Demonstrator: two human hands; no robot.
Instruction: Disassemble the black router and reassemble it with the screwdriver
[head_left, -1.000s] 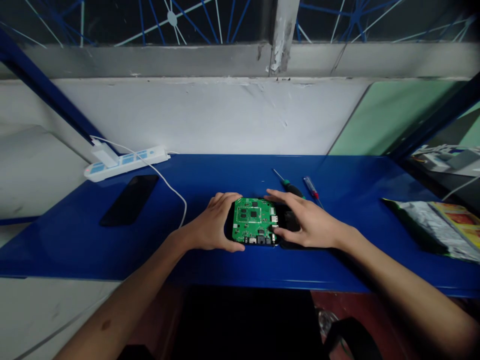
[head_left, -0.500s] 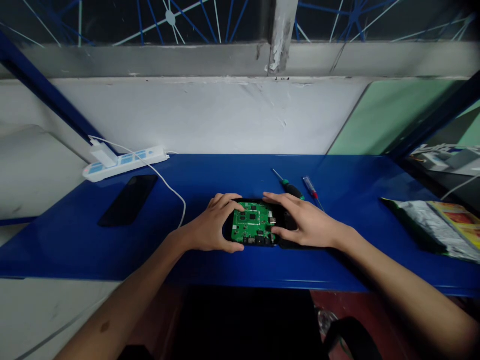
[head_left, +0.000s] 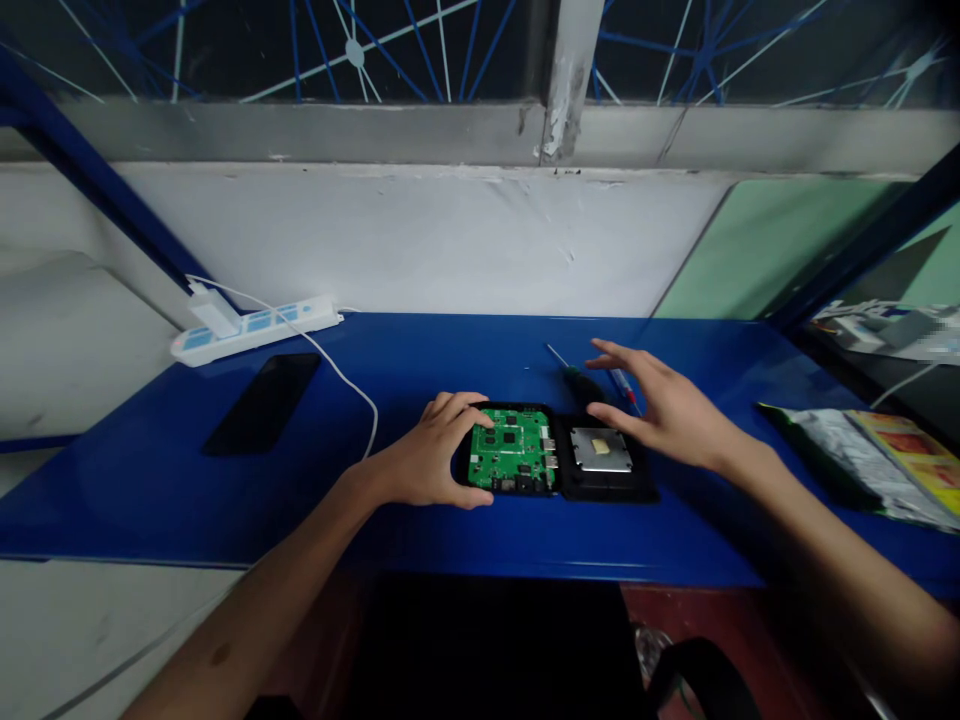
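A green circuit board (head_left: 511,447) sits in a black plastic case (head_left: 538,408) on the blue table. My left hand (head_left: 429,455) grips the case's left side, thumb at the near edge and fingers over the far left corner. Touching the case on the right lies a black cover (head_left: 645,490), its inside up, with a silver metal plate (head_left: 589,462). My right hand (head_left: 664,405) hovers over the cover's far side, fingers apart and holding nothing. Just beyond it are a dark-handled screwdriver (head_left: 582,388) and a clear-and-red screwdriver (head_left: 626,388), both partly hidden by that hand.
A black phone (head_left: 262,403) lies on the blue table (head_left: 450,540) at the left. Behind it is a white power strip (head_left: 262,328) with a plugged-in charger (head_left: 214,310) and a white cable (head_left: 346,378). A silver-and-yellow packet (head_left: 870,460) rests at the right.
My right hand has let go of the case's right side and moved up and right, uncovering the cover and its metal plate. My left hand has kept its grip on the case.
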